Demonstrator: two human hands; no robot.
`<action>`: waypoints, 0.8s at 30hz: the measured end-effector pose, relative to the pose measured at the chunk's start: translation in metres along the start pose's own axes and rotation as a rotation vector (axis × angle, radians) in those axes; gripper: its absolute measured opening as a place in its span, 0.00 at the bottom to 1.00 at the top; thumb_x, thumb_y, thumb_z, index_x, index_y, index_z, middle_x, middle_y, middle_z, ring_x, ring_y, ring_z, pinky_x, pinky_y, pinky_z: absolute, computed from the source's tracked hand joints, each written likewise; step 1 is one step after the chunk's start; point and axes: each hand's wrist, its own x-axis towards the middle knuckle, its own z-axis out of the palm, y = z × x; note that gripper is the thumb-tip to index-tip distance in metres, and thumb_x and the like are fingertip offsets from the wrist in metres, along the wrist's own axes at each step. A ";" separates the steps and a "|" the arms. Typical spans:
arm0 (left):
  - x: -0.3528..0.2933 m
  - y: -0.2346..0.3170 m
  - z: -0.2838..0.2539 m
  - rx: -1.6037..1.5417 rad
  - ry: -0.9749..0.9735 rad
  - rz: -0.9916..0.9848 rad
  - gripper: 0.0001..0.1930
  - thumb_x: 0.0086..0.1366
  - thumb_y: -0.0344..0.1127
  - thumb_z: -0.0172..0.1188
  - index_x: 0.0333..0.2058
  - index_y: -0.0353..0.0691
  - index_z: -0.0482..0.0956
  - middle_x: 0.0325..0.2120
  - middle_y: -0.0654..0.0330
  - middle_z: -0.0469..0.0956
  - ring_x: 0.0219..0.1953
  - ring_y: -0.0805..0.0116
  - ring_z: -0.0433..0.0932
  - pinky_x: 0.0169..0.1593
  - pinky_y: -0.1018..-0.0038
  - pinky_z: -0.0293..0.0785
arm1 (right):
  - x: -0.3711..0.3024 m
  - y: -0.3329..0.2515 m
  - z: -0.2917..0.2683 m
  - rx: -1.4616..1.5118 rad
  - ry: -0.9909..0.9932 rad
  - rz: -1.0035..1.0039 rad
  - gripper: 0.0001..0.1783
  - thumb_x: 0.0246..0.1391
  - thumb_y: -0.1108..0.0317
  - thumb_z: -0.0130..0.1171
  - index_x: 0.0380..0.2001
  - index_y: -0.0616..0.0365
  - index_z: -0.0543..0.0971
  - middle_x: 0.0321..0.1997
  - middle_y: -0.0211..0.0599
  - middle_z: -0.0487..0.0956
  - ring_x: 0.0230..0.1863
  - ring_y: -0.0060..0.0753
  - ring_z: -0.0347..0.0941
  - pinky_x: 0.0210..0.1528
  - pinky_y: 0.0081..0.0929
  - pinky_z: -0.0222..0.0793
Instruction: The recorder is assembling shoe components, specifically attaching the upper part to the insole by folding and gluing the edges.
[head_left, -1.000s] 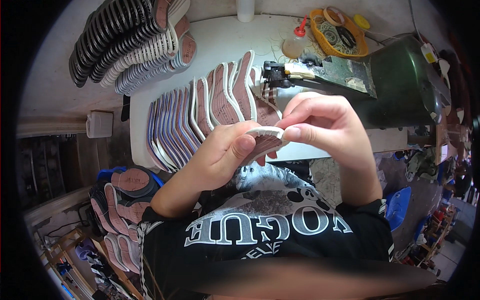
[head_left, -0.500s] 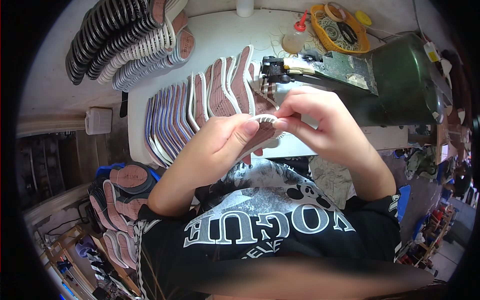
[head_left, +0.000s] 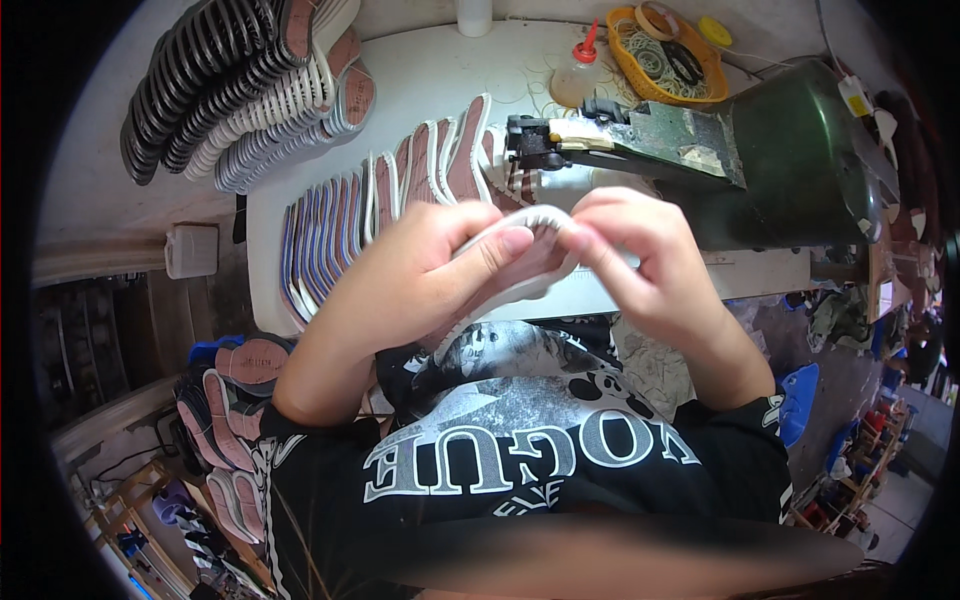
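Between my hands is a pinkish-brown shoe insole with a white strip around its edge, tilted above the near edge of the table. My left hand is closed on its left side, thumb flat on the brown face near the curved end. At the right of that curved end, the thumb and fingers of my right hand pinch the white edge. Just beyond my hands, a row of similar insoles stands on edge on the white table, some with white rims and some with bluish ones.
A green sewing machine reaches over the table from the right. Behind it are a red-tipped bottle and a yellow basket of cord. Bundled black and white insoles lie far left. More insoles are piled low on the left.
The insole has turned, and more of its brown face and white edge shows between my hands. Both hands keep hold of it. The whole view has shifted slightly.
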 end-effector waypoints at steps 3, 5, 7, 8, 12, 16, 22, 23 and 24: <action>0.010 0.015 -0.015 0.508 0.317 -0.058 0.17 0.57 0.45 0.63 0.25 0.33 0.77 0.15 0.64 0.73 0.19 0.80 0.68 0.23 0.81 0.62 | -0.008 0.029 0.001 0.501 0.233 0.305 0.11 0.61 0.68 0.50 0.35 0.64 0.79 0.29 0.30 0.78 0.28 0.21 0.70 0.33 0.20 0.66; 0.028 0.009 -0.031 0.506 0.300 -0.055 0.16 0.54 0.43 0.66 0.23 0.34 0.76 0.14 0.65 0.72 0.19 0.80 0.67 0.23 0.80 0.61 | -0.018 0.042 0.019 0.849 0.174 0.359 0.17 0.64 0.63 0.46 0.46 0.65 0.76 0.39 0.36 0.79 0.35 0.21 0.74 0.41 0.22 0.71; 0.055 0.001 -0.052 0.381 0.120 0.063 0.15 0.55 0.42 0.65 0.25 0.34 0.76 0.16 0.67 0.72 0.20 0.82 0.67 0.23 0.81 0.61 | -0.023 0.042 0.038 1.023 0.034 0.470 0.19 0.65 0.62 0.45 0.48 0.67 0.74 0.42 0.39 0.79 0.38 0.25 0.76 0.45 0.24 0.72; 0.068 0.002 -0.057 0.369 0.027 0.074 0.14 0.56 0.41 0.64 0.26 0.34 0.76 0.17 0.67 0.71 0.21 0.82 0.67 0.24 0.82 0.61 | -0.022 0.044 0.048 1.080 0.017 0.438 0.21 0.65 0.59 0.45 0.49 0.67 0.72 0.44 0.42 0.78 0.39 0.26 0.75 0.46 0.26 0.71; 0.119 -0.006 -0.079 0.303 -0.151 0.025 0.12 0.58 0.40 0.63 0.28 0.35 0.77 0.21 0.69 0.72 0.24 0.83 0.67 0.26 0.83 0.62 | 0.002 0.051 0.061 1.229 0.108 0.367 0.23 0.66 0.58 0.42 0.51 0.69 0.70 0.45 0.44 0.77 0.39 0.26 0.76 0.47 0.26 0.71; 0.152 -0.005 -0.090 0.271 -0.212 -0.030 0.11 0.57 0.39 0.64 0.28 0.36 0.77 0.20 0.70 0.72 0.23 0.83 0.68 0.24 0.84 0.61 | 0.021 0.060 0.059 1.305 0.205 0.439 0.24 0.67 0.57 0.37 0.51 0.69 0.69 0.44 0.49 0.78 0.35 0.30 0.78 0.41 0.25 0.75; 0.151 0.000 -0.087 0.317 -0.113 -0.174 0.13 0.54 0.37 0.66 0.21 0.34 0.75 0.14 0.67 0.70 0.18 0.83 0.66 0.19 0.83 0.58 | 0.034 0.051 0.046 1.337 0.282 0.623 0.25 0.67 0.56 0.35 0.46 0.70 0.71 0.35 0.50 0.80 0.26 0.33 0.80 0.29 0.23 0.78; 0.146 -0.004 -0.086 0.386 -0.079 -0.158 0.15 0.55 0.39 0.65 0.20 0.33 0.75 0.13 0.68 0.70 0.16 0.82 0.65 0.18 0.82 0.59 | 0.034 0.051 0.043 1.337 0.269 0.629 0.25 0.67 0.55 0.36 0.44 0.70 0.71 0.33 0.49 0.80 0.26 0.33 0.80 0.28 0.22 0.77; 0.141 -0.001 -0.084 0.417 -0.078 -0.181 0.16 0.56 0.40 0.65 0.19 0.33 0.75 0.13 0.68 0.70 0.15 0.82 0.65 0.18 0.81 0.59 | 0.034 0.051 0.038 1.331 0.261 0.635 0.26 0.67 0.54 0.37 0.41 0.70 0.71 0.32 0.48 0.80 0.26 0.33 0.80 0.27 0.22 0.77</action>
